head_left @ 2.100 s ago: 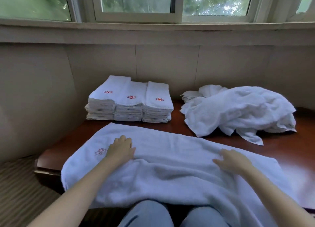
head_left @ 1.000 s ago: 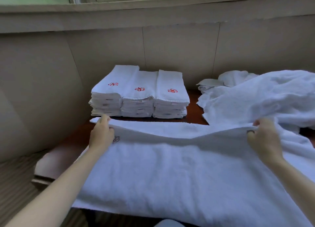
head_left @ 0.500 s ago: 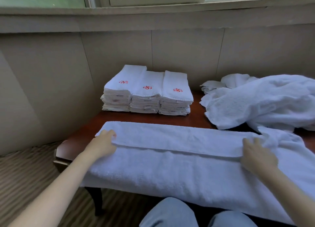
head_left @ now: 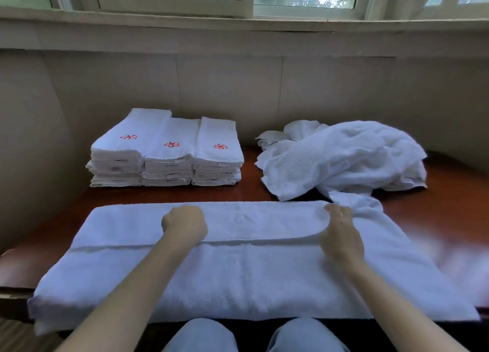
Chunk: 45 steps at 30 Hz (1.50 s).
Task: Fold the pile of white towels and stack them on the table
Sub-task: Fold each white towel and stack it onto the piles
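1. Three folded stacks (head_left: 169, 150) of white towels, each topped with a red flower emblem, sit side by side at the back of a dark wooden table (head_left: 248, 190).
2. Right of the folded stacks, and apart from them, lies a rumpled loose pile (head_left: 344, 155) of white towels.
3. In front of the folded stacks, a spread towel (head_left: 238, 272) covers the table, its far edge folded over toward the person.
4. The left hand (head_left: 184, 226) rests on that flap, fingers curled under. Whether it pinches any cloth cannot be told.
5. Further right, the right hand (head_left: 341, 235) curls its fingers round the flap's end, gripping it.
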Each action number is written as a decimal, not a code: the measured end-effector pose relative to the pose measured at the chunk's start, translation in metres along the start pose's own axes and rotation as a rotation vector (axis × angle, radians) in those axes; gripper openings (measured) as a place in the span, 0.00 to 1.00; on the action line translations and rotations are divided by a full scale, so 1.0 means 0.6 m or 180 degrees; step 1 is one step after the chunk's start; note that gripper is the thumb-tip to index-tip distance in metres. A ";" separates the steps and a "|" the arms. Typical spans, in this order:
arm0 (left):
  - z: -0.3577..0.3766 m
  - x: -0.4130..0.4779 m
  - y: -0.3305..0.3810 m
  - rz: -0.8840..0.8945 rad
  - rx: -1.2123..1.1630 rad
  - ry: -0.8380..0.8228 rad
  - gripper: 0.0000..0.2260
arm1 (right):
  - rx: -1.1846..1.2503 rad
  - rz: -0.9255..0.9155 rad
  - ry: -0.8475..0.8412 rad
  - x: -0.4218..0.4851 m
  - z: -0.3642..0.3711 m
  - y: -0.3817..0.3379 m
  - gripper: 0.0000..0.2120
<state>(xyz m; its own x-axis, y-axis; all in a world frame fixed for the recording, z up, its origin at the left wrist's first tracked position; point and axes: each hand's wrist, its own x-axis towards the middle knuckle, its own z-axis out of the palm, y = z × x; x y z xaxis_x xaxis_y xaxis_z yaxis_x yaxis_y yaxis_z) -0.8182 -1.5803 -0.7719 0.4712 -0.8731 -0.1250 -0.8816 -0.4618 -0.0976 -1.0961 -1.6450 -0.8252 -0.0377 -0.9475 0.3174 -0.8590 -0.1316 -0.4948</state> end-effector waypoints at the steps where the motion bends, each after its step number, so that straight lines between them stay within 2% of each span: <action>1: 0.002 -0.001 0.050 0.0384 -0.0266 0.0052 0.17 | 0.0075 0.0206 0.0170 0.009 -0.012 0.024 0.22; 4: 0.018 -0.013 0.197 0.1507 -0.1047 -0.0189 0.17 | 0.0162 0.0733 0.0116 0.036 -0.046 0.107 0.18; 6: 0.031 -0.019 0.278 0.2007 -0.1290 -0.0347 0.19 | 0.0128 0.0670 -0.0126 0.049 -0.063 0.157 0.16; 8: 0.042 -0.018 0.336 0.2283 -0.1324 -0.0270 0.20 | 0.0250 0.0710 -0.0378 0.069 -0.076 0.184 0.15; 13: 0.074 -0.006 0.403 0.2604 -0.1001 0.0335 0.23 | 0.1290 0.1748 -0.1114 0.148 -0.096 0.192 0.08; 15: 0.092 -0.006 0.415 0.2756 -0.0707 0.0439 0.22 | 0.1697 0.2106 -0.1224 0.183 -0.097 0.182 0.15; 19: 0.095 -0.009 0.423 0.3267 -0.0525 0.0234 0.23 | 0.2176 0.2588 -0.1546 0.247 -0.102 0.190 0.40; 20: 0.090 -0.009 0.421 0.3377 -0.0462 0.0181 0.23 | 0.2222 0.2649 -0.1601 0.259 -0.102 0.194 0.43; 22: 0.082 -0.009 0.415 0.3534 -0.0396 0.0114 0.23 | 0.1981 0.2687 -0.1625 0.271 -0.091 0.197 0.40; 23: 0.080 -0.010 0.411 0.3573 -0.0400 0.0095 0.23 | 0.1603 0.2650 -0.1649 0.272 -0.086 0.192 0.36; 25: 0.078 -0.015 0.406 0.3593 -0.0452 0.0077 0.22 | 0.1090 0.2443 -0.1645 0.275 -0.082 0.182 0.18; 26: 0.079 -0.019 0.404 0.3589 -0.0467 0.0089 0.21 | 0.1124 0.2326 -0.1600 0.281 -0.082 0.181 0.07; 27: 0.079 -0.024 0.402 0.3575 -0.0463 0.0106 0.21 | 0.1242 0.2236 -0.1497 0.286 -0.085 0.185 0.03; 29: 0.080 -0.032 0.398 0.3519 -0.0512 0.0098 0.24 | 0.1397 0.2145 -0.1300 0.284 -0.096 0.196 0.07; 31: 0.081 -0.035 0.389 0.3408 -0.0621 0.0059 0.25 | 0.1121 0.1960 -0.1326 0.272 -0.107 0.207 0.05; 34: 0.083 -0.031 0.365 0.3084 -0.0529 -0.0036 0.28 | 0.1379 0.1889 -0.1769 0.260 -0.129 0.225 0.15; 36: 0.083 -0.027 0.351 0.2909 -0.0438 -0.0117 0.30 | 0.1244 0.1770 -0.1867 0.257 -0.138 0.228 0.17; 37: 0.083 -0.027 0.346 0.2867 -0.0426 -0.0135 0.31 | 0.1005 0.1660 -0.1658 0.260 -0.136 0.229 0.14; 39: 0.086 -0.029 0.338 0.2848 -0.0460 -0.0154 0.31 | -0.0001 0.1335 -0.1191 0.265 -0.127 0.227 0.05; 40: 0.086 -0.030 0.334 0.2847 -0.0488 -0.0157 0.31 | -0.0559 0.1259 -0.1044 0.262 -0.120 0.222 0.03; 43: 0.067 -0.016 0.308 0.2584 -0.0548 -0.0176 0.29 | -0.1465 0.1115 -0.0482 0.234 -0.095 0.189 0.10; 45: 0.042 0.009 0.271 0.2121 -0.0475 -0.0344 0.27 | -0.1875 0.0388 -0.0165 0.202 -0.070 0.149 0.12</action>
<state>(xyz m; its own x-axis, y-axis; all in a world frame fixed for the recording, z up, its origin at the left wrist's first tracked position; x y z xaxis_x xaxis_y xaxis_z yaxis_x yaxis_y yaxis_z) -0.9585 -1.6562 -0.8134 -0.1791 -0.9613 -0.2095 -0.9748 0.1445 0.1700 -1.1988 -1.7594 -0.7970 -0.1413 -0.9606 0.2393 -0.9889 0.1482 0.0109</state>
